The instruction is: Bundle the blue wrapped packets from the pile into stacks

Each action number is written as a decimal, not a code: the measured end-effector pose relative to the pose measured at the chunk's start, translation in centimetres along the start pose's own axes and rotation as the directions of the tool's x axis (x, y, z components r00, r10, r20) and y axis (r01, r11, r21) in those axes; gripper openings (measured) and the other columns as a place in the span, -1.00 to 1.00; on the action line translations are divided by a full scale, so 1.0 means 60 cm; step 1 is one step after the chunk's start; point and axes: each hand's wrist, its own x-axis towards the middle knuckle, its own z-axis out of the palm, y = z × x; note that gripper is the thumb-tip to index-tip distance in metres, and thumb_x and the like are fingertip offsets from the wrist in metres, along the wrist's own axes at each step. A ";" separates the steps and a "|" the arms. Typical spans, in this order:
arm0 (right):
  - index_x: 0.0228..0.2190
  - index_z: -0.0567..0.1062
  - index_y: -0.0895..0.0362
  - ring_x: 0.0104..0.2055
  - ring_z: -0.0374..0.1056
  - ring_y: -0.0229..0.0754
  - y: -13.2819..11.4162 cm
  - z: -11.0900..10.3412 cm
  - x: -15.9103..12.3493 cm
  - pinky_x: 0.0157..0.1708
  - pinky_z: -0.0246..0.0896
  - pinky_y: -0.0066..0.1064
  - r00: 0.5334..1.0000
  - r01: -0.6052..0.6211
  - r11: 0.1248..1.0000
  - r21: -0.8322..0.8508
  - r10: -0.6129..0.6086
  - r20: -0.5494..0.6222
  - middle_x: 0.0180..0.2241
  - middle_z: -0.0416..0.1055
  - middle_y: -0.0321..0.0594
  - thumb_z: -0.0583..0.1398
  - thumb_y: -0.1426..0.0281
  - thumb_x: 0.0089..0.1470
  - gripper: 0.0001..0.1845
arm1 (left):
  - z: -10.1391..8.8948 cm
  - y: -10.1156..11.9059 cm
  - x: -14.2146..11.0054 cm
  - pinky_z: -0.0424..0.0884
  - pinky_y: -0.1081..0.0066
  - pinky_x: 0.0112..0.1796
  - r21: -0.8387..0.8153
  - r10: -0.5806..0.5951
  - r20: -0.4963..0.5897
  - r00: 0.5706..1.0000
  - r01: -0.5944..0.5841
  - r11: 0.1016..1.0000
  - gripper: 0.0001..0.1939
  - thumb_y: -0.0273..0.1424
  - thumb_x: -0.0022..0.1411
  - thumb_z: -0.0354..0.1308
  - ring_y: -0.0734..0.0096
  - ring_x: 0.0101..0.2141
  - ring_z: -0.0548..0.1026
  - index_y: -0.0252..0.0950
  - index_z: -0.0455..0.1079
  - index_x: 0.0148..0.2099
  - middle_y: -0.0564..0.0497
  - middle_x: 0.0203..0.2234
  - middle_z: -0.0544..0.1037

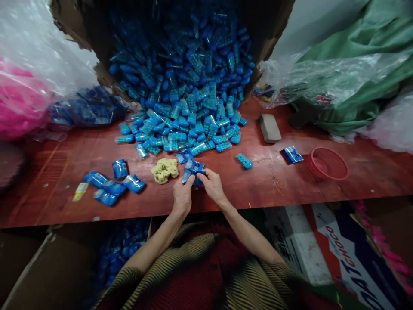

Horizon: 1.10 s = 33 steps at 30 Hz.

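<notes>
Near the table's front edge, my left hand and my right hand are both closed on a flat blue printed packet. My left thumb presses its near edge, and my right fingers pinch its right side. Whether it is a sleeve or a pouch I cannot tell. Another blue packet lies just behind it. To the left of my hands sits a crumpled yellow cloth-like lump. Beyond my hands spreads a big heap of clear bottles with blue caps and blue balls.
The heap spills from a torn cardboard box. Several blue wrapped packs lie at left, beside a small yellow piece. At right are a single bottle, a grey block, a blue packet and a red basket.
</notes>
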 end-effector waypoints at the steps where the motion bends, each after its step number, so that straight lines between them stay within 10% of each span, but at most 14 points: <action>1: -0.52 0.42 0.14 -0.53 0.16 -0.32 -0.001 0.002 -0.001 -0.50 0.10 -0.49 1.000 0.003 1.000 -0.002 -0.003 -0.019 -0.60 0.30 -0.40 0.15 0.26 -0.02 -0.79 | 0.001 -0.003 0.002 0.30 0.53 -0.54 0.018 0.032 -0.024 0.999 -0.031 0.999 -0.74 -0.32 -0.15 0.32 0.54 -0.55 0.39 -0.35 0.42 -0.39 0.10 -0.56 0.49; 10: -0.55 0.24 0.09 -0.63 0.15 -0.34 -0.005 0.019 -0.010 -0.64 0.04 -0.52 0.998 -0.042 0.999 0.016 0.043 -0.049 -0.64 0.21 -0.42 0.04 0.20 0.09 -0.72 | 0.021 0.009 -0.001 0.22 0.56 -0.63 -0.100 -0.077 -0.002 0.997 0.076 0.992 -0.68 -0.27 -0.19 0.36 0.65 -0.71 0.25 -0.34 0.32 -0.48 0.20 -0.73 0.33; 18: -0.54 0.33 0.12 -0.49 0.17 -0.33 -0.015 -0.020 -0.021 -0.42 0.10 -0.50 0.988 0.151 0.988 -0.045 -0.148 0.050 -0.56 0.25 -0.38 0.05 0.23 0.12 -0.71 | -0.009 0.032 -0.008 0.32 0.54 -0.59 0.014 -0.283 0.247 0.927 0.288 0.957 -0.64 -0.32 -0.22 0.40 0.53 -0.61 0.41 -0.40 0.42 -0.36 0.04 -0.62 0.48; 27: -0.19 0.40 0.13 -0.42 0.30 -0.32 -0.036 -0.053 -0.014 -0.41 0.21 -0.48 0.989 -0.129 0.964 0.232 0.108 0.102 -0.37 0.39 -0.27 0.03 0.06 0.08 -0.55 | -0.004 0.030 -0.016 0.32 0.60 -0.63 -0.073 -0.408 0.152 0.900 0.421 0.904 -0.76 -0.31 0.01 0.30 0.57 -0.64 0.40 -0.32 0.32 -0.43 0.10 -0.70 0.39; 33: -0.14 0.31 0.11 -0.30 0.34 -0.32 -0.057 -0.062 -0.019 -0.19 0.26 -0.42 0.974 -0.130 0.947 0.295 0.067 0.216 -0.32 0.39 -0.31 0.22 0.42 -0.13 -0.56 | -0.003 0.028 -0.020 0.34 0.61 -0.62 -0.143 -0.448 0.169 0.878 0.471 0.870 -0.81 -0.34 0.07 0.26 0.58 -0.64 0.40 -0.32 0.32 -0.39 0.09 -0.67 0.41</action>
